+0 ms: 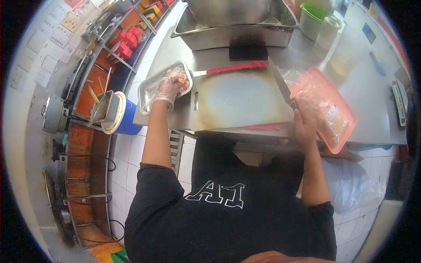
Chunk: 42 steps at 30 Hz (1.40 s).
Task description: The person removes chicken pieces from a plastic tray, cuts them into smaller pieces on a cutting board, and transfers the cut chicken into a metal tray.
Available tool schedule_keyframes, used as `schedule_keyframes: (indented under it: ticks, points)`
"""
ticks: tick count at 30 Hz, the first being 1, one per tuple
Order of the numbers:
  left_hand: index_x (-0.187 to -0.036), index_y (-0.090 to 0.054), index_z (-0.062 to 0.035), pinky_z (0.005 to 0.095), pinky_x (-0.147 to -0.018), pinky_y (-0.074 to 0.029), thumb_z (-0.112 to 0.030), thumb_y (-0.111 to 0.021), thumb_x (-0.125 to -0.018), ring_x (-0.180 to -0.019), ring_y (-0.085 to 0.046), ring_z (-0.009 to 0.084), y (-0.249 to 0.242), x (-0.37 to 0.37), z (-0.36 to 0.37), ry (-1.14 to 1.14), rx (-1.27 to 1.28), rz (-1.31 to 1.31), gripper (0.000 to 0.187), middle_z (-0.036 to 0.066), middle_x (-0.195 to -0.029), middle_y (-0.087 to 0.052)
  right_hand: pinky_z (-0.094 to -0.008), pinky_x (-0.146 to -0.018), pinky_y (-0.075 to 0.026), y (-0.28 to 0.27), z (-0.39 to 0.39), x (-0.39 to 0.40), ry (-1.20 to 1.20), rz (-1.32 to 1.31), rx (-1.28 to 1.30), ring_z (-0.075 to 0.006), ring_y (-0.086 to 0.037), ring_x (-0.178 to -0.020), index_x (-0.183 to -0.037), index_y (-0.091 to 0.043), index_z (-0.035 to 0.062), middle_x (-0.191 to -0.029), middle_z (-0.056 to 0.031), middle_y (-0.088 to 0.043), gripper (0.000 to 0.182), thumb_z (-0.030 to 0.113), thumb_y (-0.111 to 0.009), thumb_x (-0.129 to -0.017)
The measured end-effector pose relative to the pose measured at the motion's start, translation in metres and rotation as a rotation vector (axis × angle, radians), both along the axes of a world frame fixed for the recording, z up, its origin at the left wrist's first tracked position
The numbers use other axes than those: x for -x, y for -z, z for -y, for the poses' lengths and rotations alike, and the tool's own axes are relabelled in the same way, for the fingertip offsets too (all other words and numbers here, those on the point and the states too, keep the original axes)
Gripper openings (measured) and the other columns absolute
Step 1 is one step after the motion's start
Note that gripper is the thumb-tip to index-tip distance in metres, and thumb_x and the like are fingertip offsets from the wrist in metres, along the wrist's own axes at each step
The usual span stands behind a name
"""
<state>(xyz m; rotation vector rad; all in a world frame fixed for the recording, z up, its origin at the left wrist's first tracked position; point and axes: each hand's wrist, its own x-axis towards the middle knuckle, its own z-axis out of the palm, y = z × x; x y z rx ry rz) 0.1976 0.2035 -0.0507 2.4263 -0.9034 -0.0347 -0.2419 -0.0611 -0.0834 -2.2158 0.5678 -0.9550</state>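
Note:
My left hand [167,91], in a clear plastic glove, reaches into a metal tray [144,97] at the cutting board's left. Its fingers are curled on pieces of raw pink meat [180,79]; the fingertips are partly hidden. My right hand [304,125], which looks bare, is closed round the handle of a kitchen knife [281,83]. The broad blade points away from me over the right edge of the white cutting board [239,98]. Brown stains run along the board's edges, and no meat lies on it.
A pink tray [346,105] with plastic-wrapped contents lies right of the board. Behind it stand a large steel pan [237,39], a squeeze bottle [328,33] and a green basket [315,12]. A blue bucket [130,116] stands left of the table, and a scale [399,103] far right.

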Motion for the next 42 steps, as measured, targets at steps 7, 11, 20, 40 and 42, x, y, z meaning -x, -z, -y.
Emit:
schedule_keyframes:
  ticks: [7, 11, 20, 40, 42]
  points:
    - [-0.111, -0.070, -0.0055, 0.0494, -0.095, -0.051, -0.022, -0.052, -0.098, -0.108, -0.066, 0.0414, 0.026, -0.011, 0.010, 0.292, -0.099, 0.515, 0.027, 0.022, -0.114, -0.069, -0.0363, -0.112, -0.041, -0.005, -0.009, 0.004, 0.006, 0.110, -0.178, -0.0246, -0.058, -0.130, -0.141, -0.059, -0.0020, -0.136, -0.0204, -0.065, 0.039, 0.007, -0.053, -0.103]
    - [-0.104, -0.072, -0.0113, 0.0492, -0.087, -0.054, -0.020, -0.060, -0.092, -0.094, -0.069, 0.0350, 0.008, -0.008, 0.037, 0.264, -0.544, 0.919, 0.019, 0.011, -0.108, -0.070, -0.0347, -0.108, -0.045, 0.028, 0.009, 0.002, 0.040, 0.140, 0.097, -0.0230, -0.064, -0.124, -0.140, -0.059, -0.0034, -0.133, -0.0211, -0.067, 0.039, 0.007, -0.055, -0.102]
    - [-0.109, -0.076, -0.0077, 0.0428, -0.091, -0.055, -0.021, -0.058, -0.097, -0.100, -0.071, 0.0339, -0.045, 0.198, 0.175, 1.059, 0.117, 0.182, 0.026, 0.018, -0.108, -0.074, -0.0320, -0.084, -0.053, 0.001, -0.016, 0.009, 0.328, 0.219, 0.023, -0.0177, -0.066, -0.088, -0.141, -0.054, -0.0085, -0.107, -0.0144, -0.070, 0.040, 0.009, -0.048, -0.106]
    - [-0.111, -0.077, -0.0060, 0.0442, -0.094, -0.055, -0.031, -0.065, -0.089, -0.109, -0.071, 0.0327, -0.052, 0.284, 0.342, 0.901, -0.664, 0.349, 0.036, 0.018, -0.116, -0.074, -0.0209, -0.044, -0.031, -0.015, 0.003, 0.171, 0.673, 0.809, -0.446, -0.0034, -0.033, -0.053, -0.154, -0.044, 0.0050, -0.070, 0.0042, -0.040, 0.044, 0.019, -0.040, -0.112]
    - [-0.111, -0.078, -0.0066, 0.0435, -0.093, -0.056, -0.033, -0.067, -0.088, -0.106, -0.072, 0.0321, -0.050, 0.286, 0.350, 0.938, -0.668, 0.315, 0.037, 0.018, -0.113, -0.075, -0.0208, -0.044, -0.031, -0.015, -0.003, 0.174, 0.658, 0.792, -0.419, -0.0033, -0.033, -0.053, -0.154, -0.044, 0.0051, -0.070, 0.0042, -0.040, 0.044, 0.020, -0.041, -0.112]
